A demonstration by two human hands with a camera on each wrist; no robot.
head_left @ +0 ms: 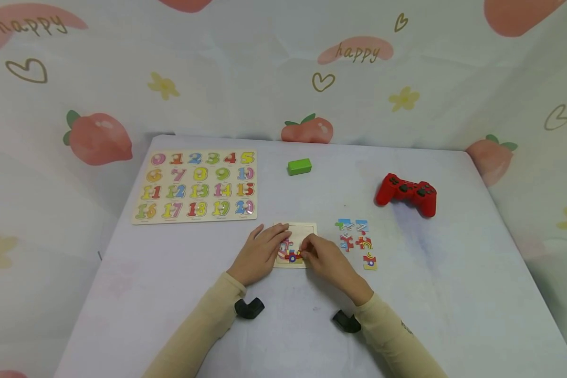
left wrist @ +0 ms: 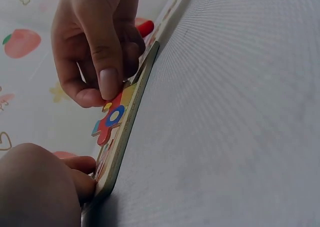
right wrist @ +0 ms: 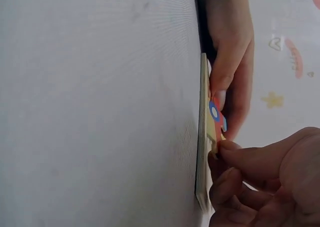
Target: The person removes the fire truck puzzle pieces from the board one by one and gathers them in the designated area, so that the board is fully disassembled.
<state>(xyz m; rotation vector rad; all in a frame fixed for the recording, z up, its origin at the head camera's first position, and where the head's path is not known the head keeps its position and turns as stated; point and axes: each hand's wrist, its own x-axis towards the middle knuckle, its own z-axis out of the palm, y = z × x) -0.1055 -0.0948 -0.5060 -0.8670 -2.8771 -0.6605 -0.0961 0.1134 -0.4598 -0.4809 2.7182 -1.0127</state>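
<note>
A small wooden jigsaw tray (head_left: 307, 229) lies flat near the middle of the table, with pink and red picture parts at its lower left. My right hand (head_left: 329, 262) pinches a jigsaw piece (left wrist: 114, 116) between thumb and index finger. This piece is red with a blue wheel, and it sits tilted just over the tray in the left wrist view. On the tray's left side rests my left hand (head_left: 260, 253), its fingers stretched across the edge and hiding part of the picture. Several loose jigsaw pieces (head_left: 364, 243) lie right of the tray.
A board of coloured numbers (head_left: 187, 182) lies at the back left. Behind the tray is a green block (head_left: 300, 167), and a red game controller (head_left: 406, 194) lies at the back right. A patterned cloth hangs behind the table.
</note>
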